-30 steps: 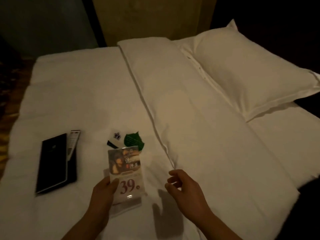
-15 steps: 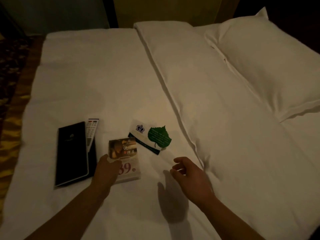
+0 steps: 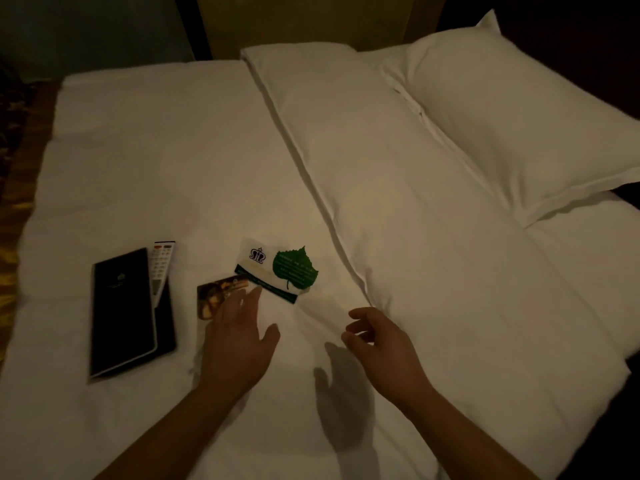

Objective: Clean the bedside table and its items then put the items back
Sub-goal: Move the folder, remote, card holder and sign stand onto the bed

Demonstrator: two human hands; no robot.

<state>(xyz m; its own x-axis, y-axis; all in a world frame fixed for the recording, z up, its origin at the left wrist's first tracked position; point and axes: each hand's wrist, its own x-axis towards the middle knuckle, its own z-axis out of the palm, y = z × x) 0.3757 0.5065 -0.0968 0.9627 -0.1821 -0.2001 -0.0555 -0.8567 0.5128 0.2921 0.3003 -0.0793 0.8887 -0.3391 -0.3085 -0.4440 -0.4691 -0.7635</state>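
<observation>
A clear stand-up price card (image 3: 216, 299) lies flat on the white bed, its lower part hidden under my left hand (image 3: 239, 337), whose fingers are spread straight above it. My right hand (image 3: 377, 341) hovers to the right with loosely curled fingers, holding nothing. Just beyond my left fingertips lies a white card with a crown logo (image 3: 258, 263) and a green leaf-shaped card (image 3: 294, 270) on top of it. Further left, a black folder (image 3: 124, 310) lies with a white remote control (image 3: 160, 268) partly on it.
The white duvet (image 3: 173, 150) covers the bed, with a folded-back ridge (image 3: 363, 168) running diagonally. A large white pillow (image 3: 519, 126) lies at the far right. A patterned carpet (image 3: 14, 161) shows past the bed's left edge.
My left hand lowered the price card from upright onto the bed and let go, its fingers now spread. My right hand stayed hovering beside it.
</observation>
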